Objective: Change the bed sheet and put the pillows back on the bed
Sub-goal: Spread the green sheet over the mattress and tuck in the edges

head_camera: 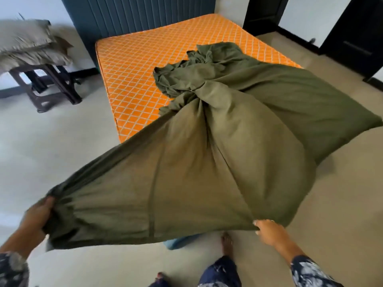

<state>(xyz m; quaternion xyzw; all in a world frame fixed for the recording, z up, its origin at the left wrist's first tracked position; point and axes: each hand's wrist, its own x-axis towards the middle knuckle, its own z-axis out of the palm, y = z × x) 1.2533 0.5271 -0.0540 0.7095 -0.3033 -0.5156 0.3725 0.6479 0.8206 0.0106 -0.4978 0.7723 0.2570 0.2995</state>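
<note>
While the orange quilted mattress (132,65) lies bare at the far left, an olive-green bed sheet (207,162) billows over its near right corner, its near edge gripped by the left hand (38,214) and the right hand (267,229).

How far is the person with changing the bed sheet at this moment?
Done: the mattress is stripped and mostly bare, and the pillows are stacked on a stool. In hand: the left hand and the right hand grip the green sheet, still bunched and twisted. Left: spread the sheet, tuck it in, return the pillows.
</note>
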